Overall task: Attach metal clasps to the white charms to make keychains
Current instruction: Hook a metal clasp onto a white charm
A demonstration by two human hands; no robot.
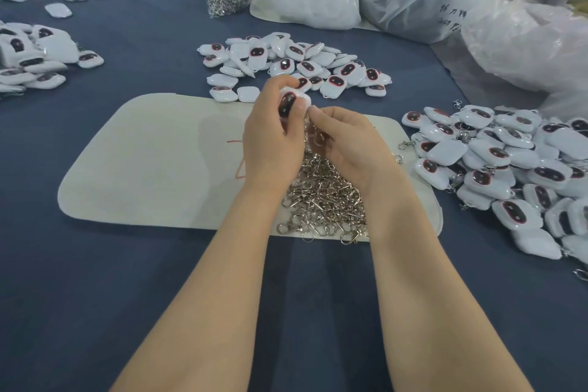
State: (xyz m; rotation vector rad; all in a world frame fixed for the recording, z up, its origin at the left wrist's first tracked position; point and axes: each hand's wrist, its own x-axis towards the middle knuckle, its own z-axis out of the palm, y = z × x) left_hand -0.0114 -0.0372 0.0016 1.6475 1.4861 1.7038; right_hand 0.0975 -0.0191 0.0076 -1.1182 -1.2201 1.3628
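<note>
Two hands above dark blue cloth counter [127, 280]: left hand [270, 137] grips white dark-faced charm [288, 102], right hand [350, 145] pinches silver metal clasp [313, 133] over pale rounded mat [152, 162].

Charms [286, 65] glossy plastic; clasps [324, 200] shiny metal; tabletop [95, 280] matt, probably cloth.

The clasp pile [324, 197] lies on the mat [152, 162]. A charm pile [296, 64] sits behind the mat, a keychain pile [509, 169] to its right.
</note>
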